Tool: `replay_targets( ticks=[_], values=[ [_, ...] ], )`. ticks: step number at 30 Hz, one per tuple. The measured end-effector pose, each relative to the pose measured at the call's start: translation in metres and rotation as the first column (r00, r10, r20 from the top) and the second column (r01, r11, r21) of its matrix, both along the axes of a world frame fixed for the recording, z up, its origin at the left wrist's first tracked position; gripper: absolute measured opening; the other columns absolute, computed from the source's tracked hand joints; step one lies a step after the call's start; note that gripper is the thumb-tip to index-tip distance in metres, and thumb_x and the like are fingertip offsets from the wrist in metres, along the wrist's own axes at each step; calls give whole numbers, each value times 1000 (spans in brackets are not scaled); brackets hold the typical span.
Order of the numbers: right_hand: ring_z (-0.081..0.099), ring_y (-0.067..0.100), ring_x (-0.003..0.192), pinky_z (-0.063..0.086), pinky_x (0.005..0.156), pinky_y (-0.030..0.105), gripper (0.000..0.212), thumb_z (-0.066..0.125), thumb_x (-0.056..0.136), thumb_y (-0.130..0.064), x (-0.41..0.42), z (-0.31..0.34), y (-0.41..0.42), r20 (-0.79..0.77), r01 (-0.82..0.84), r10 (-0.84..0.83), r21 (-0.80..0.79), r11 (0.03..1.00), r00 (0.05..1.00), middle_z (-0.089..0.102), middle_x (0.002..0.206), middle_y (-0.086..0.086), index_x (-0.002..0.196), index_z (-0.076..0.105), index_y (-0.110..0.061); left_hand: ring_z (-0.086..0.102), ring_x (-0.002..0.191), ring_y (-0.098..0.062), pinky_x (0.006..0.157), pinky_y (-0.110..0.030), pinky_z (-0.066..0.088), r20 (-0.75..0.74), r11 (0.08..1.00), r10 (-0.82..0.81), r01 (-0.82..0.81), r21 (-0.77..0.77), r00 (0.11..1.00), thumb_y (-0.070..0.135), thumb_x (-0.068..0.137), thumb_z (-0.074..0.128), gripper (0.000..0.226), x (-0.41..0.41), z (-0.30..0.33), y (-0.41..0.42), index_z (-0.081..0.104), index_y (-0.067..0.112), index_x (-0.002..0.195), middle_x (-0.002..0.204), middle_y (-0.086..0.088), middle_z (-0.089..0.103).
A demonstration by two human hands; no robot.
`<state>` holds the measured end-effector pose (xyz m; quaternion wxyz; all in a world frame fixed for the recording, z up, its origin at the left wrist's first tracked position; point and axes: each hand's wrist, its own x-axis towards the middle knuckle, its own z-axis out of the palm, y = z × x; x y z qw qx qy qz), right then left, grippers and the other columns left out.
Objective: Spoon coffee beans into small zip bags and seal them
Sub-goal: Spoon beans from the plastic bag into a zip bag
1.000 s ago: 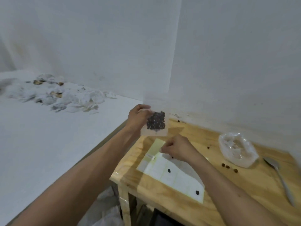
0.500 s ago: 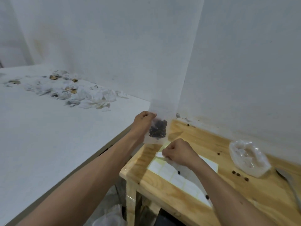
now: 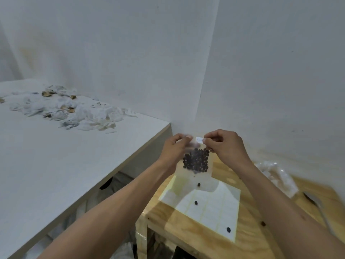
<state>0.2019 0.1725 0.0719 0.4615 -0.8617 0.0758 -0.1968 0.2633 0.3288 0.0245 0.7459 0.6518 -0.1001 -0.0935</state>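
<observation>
A small clear zip bag (image 3: 196,162) half full of dark coffee beans hangs upright above the wooden table (image 3: 186,232). My left hand (image 3: 174,148) pinches the bag's top left corner. My right hand (image 3: 226,146) is at the bag's top right and holds a small white label sticker (image 3: 199,139) between thumb and finger against the top of the bag. A white sheet of labels (image 3: 211,206) lies on the table below, with three loose beans on it. A metal spoon (image 3: 317,202) lies at the right, blurred.
A crumpled clear plastic bag (image 3: 276,176) lies on the wooden table by the wall, partly behind my right arm. A stray bean (image 3: 263,223) lies near my right forearm. A white table (image 3: 56,165) to the left carries a heap of crumpled white paper (image 3: 65,109).
My right hand has lifted off the label sheet with a sticker and come up to the top of the bag. The left hand still holds the bag; the view has shifted.
</observation>
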Motion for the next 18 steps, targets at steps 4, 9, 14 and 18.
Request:
replay_targets(
  ticks=[4,9,14,18],
  values=[
    [71,4,68,56,71,19,6,77,89,-21,-2,-2,-7,25,44,-43,-10,999,999,76,78,-5,95,78,-18,75,100,-30,102,-53,52,6,1000,-20,20,14,1000,34,101,62,27,-4,6,-11,69,9,110,97,-6,80],
    [70,5,75,49,66,11,6,77,89,-23,-3,-4,-11,72,114,-110,-56,992,991,74,81,-9,94,77,-18,75,97,-20,92,-41,52,14,1000,-3,3,11,1000,39,96,67,31,-9,13,-22,71,11,107,94,-1,81],
    [70,3,75,48,65,9,5,78,88,-24,-5,-8,-16,93,151,-148,-25,988,985,74,77,-10,90,76,-19,77,87,-15,93,-37,54,36,999,-25,26,-25,999,31,90,77,25,-14,14,-30,71,8,98,88,-3,81],
    [71,7,77,55,76,24,5,77,87,-23,-7,-9,-19,90,183,-180,-20,983,979,74,76,-8,89,77,-17,76,94,-16,87,-30,50,44,1000,4,-4,-8,999,22,93,74,24,-13,12,-38,73,0,101,89,-4,81]
  ],
)
